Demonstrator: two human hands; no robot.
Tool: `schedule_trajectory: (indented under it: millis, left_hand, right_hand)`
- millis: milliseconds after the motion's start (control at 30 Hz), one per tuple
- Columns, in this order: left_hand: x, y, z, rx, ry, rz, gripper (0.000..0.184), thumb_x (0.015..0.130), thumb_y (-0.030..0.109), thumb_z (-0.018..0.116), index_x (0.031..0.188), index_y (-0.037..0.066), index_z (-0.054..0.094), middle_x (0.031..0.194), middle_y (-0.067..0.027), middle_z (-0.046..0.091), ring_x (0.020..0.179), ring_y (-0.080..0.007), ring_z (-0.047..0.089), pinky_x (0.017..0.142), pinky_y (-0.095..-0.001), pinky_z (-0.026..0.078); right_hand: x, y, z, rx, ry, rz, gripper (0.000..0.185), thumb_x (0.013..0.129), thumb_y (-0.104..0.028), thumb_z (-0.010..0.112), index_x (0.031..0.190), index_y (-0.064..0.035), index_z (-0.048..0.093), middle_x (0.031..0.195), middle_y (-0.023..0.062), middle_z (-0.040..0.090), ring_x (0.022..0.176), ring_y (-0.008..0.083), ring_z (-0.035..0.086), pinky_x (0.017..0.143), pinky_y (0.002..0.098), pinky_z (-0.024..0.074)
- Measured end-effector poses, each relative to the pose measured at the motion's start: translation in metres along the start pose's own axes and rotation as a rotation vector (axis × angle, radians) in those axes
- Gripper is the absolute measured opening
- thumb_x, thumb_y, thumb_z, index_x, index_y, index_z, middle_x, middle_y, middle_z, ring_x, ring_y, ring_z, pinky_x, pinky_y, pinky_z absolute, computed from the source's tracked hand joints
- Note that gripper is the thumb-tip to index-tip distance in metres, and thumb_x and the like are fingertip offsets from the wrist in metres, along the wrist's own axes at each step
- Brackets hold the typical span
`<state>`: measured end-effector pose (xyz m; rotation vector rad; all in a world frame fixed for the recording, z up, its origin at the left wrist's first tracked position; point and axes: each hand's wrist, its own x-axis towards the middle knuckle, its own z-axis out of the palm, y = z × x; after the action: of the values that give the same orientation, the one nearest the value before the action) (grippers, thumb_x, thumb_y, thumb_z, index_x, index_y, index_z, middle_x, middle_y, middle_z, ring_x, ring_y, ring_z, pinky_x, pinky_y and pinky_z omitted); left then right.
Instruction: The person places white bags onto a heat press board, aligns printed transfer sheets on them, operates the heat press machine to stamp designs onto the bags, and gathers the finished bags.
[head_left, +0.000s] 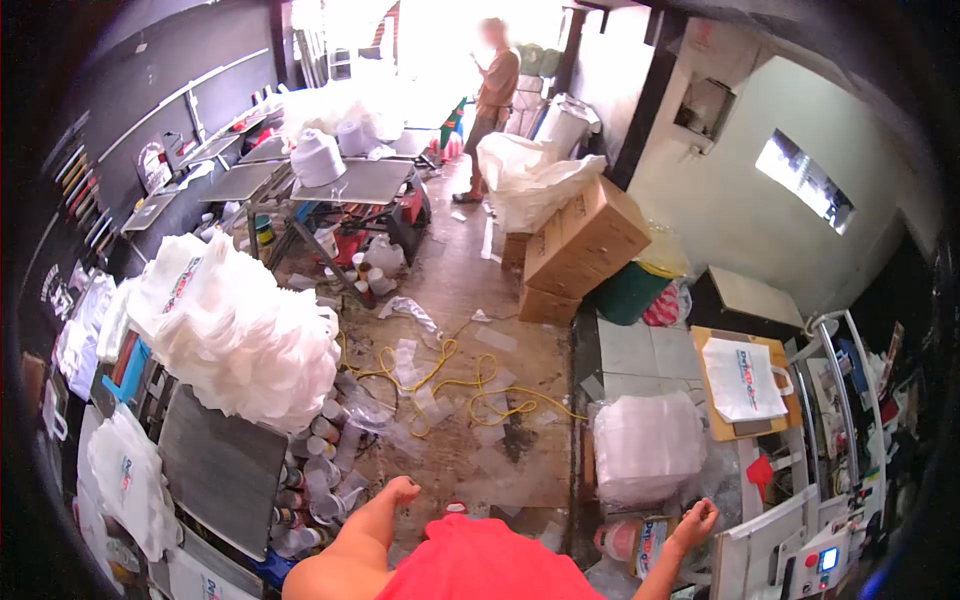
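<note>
Head view: white stack point(650, 450), apparently bags, lies just beyond the right hand point(697, 522), seemingly untouched; printed bag point(740, 385) flat on a wooden board point(752, 429), farther off. Both look light, soft, maybe slippery; I'd lift the bag by its handle point(786, 381), the stack from beneath. Right arm point(660, 570) out sideways, fingers curled, contents unclear. Left hand point(403, 489) over the floor point(545, 365), loosely curled, nothing visible inside; how closed, can't tell.
</note>
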<state>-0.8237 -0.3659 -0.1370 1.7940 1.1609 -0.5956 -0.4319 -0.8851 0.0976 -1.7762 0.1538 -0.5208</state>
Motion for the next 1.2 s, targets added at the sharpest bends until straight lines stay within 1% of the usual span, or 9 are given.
schedule_trajectory:
  millis: [167,233,567,667,800,833,967,1100,1200]
  left_hand:
    - [0.044,-0.020,0.006,-0.067,0.120,0.037,0.040,0.077,0.039,0.060,0.097,0.009,0.076,0.099,-0.0181,0.073,0.096,-0.0321,0.070,0.087,-0.0396,0.054]
    - [0.043,-0.016,0.003,-0.125,0.074,0.068,0.034,0.081,0.034,0.062,0.092,0.003,0.072,0.072,-0.0099,0.070,0.060,-0.0193,0.064,0.058,-0.0334,0.051]
    - [0.025,0.005,0.004,-0.106,-0.011,-0.116,0.029,0.074,0.030,0.065,0.094,0.013,0.077,0.085,-0.0113,0.075,0.077,-0.0230,0.072,0.073,-0.0346,0.057]
    - [0.016,0.065,-0.014,-0.073,0.337,-0.012,0.023,0.076,0.020,0.068,0.095,0.012,0.076,0.087,-0.0111,0.075,0.079,-0.0234,0.073,0.075,-0.0352,0.058]
    - [-0.029,0.272,-0.083,-0.064,0.371,0.271,0.027,0.086,0.031,0.066,0.102,0.009,0.073,0.093,-0.0185,0.072,0.089,-0.0352,0.070,0.082,-0.0418,0.055]
    - [-0.021,0.310,-0.086,-0.096,0.545,0.444,0.035,0.089,0.038,0.066,0.100,0.006,0.072,0.090,-0.0217,0.070,0.087,-0.0380,0.068,0.078,-0.0447,0.053]
    - [-0.119,0.531,-0.124,-0.118,0.670,0.879,0.028,0.090,0.029,0.067,0.086,0.001,0.066,0.066,-0.0163,0.063,0.059,-0.0278,0.064,0.058,-0.0376,0.049]
    - [-0.252,0.667,-0.107,-0.054,0.492,1.548,0.025,0.087,0.018,0.071,0.069,0.008,0.057,0.055,-0.0044,0.051,0.044,-0.0206,0.050,0.044,-0.0337,0.040]
    - [-0.320,0.724,-0.089,-0.073,0.091,1.993,0.025,0.080,0.013,0.075,0.069,0.007,0.053,0.058,-0.0064,0.049,0.048,-0.0202,0.054,0.044,-0.0341,0.043]
  right_hand:
    - [-0.013,-0.044,0.053,-0.008,-0.082,0.040,0.014,0.095,-0.015,0.056,0.105,-0.0056,0.057,0.088,-0.0002,0.053,0.067,0.0083,0.048,0.058,0.0235,0.0419]
    - [-0.011,-0.043,0.066,-0.015,-0.104,0.031,0.014,0.095,-0.015,0.056,0.106,-0.0059,0.057,0.089,-0.0005,0.053,0.067,0.0082,0.047,0.058,0.0234,0.0420]
    - [0.034,-0.005,0.122,0.110,-0.108,0.321,0.013,0.094,-0.015,0.053,0.103,-0.0050,0.055,0.086,0.0018,0.055,0.066,0.0107,0.049,0.057,0.0263,0.0434]
    - [0.067,0.022,0.138,0.091,-0.108,0.429,0.013,0.095,-0.016,0.053,0.102,-0.0058,0.054,0.082,0.0016,0.054,0.065,0.0108,0.051,0.055,0.0262,0.0433]
    - [0.106,0.073,0.147,0.115,-0.223,0.502,0.014,0.093,-0.019,0.055,0.104,-0.0097,0.056,0.080,-0.0007,0.054,0.066,0.0077,0.051,0.054,0.0237,0.0425]
    - [0.118,0.100,0.146,0.117,-0.219,0.509,0.014,0.093,-0.019,0.055,0.104,-0.0097,0.056,0.080,-0.0007,0.054,0.066,0.0077,0.051,0.054,0.0237,0.0425]
    - [0.143,0.178,0.153,-0.152,-0.408,0.516,0.015,0.091,-0.020,0.061,0.098,-0.0072,0.060,0.080,0.0037,0.061,0.069,0.0144,0.059,0.060,0.0286,0.0492]
    - [0.150,0.262,0.134,-0.780,-0.611,0.372,0.023,0.085,-0.021,0.062,0.102,-0.0063,0.066,0.104,0.0196,0.070,0.098,0.0407,0.065,0.082,0.0474,0.0521]
    - [0.142,0.250,0.109,-0.892,-0.607,0.402,0.026,0.078,-0.024,0.065,0.094,-0.0050,0.070,0.101,0.0231,0.070,0.099,0.0399,0.066,0.089,0.0447,0.0514]
